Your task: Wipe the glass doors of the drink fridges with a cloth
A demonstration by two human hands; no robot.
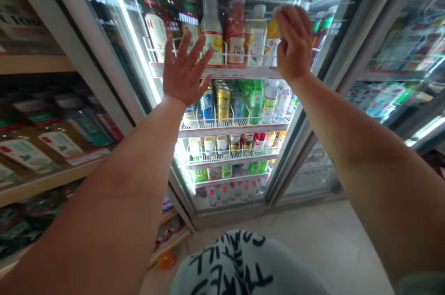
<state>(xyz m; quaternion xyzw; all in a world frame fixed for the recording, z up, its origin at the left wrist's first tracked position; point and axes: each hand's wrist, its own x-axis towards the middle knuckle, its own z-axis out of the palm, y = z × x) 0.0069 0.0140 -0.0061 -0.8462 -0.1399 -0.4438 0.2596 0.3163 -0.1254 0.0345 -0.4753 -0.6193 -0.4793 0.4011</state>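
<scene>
Firstly, clock directions are read from the centre of the view. The right hand point(295, 41), at 1 o'clock, is curled, its grip narrow; whether anything lies inside it cannot be told. Nearest is a yellow bottle point(273, 30), also at 1 o'clock, upright on the upper shelf point(243, 72) and partly hidden by the fingers; contact could not be confirmed. The left hand point(185, 75), at 11 o'clock, is spread wide and shows nothing held. Its nearest neighbour is a clear bottle point(210, 24) at 12 o'clock, with a red bottle point(237, 31) just beside it on the 1 o'clock side. A wire rail fronts this row.

Farther out, a blue can point(207, 106) and a gold can point(223, 103) stand near the centre, one shelf down. Small bottles with red caps point(225, 193) line the bottom of the cooler point(229, 215) at 6 o'clock. Large bottles point(57, 140) fill a wooden rack at 9 o'clock.

Risk assessed: lettering between 10 and 11 o'clock resembles a reflection, so glass may stand before the hands; misjudging it could knock the fingertips. Should the row be within reach, crowded bottles and curled fingers blocking the view could cause a neighbour to be tipped.
</scene>
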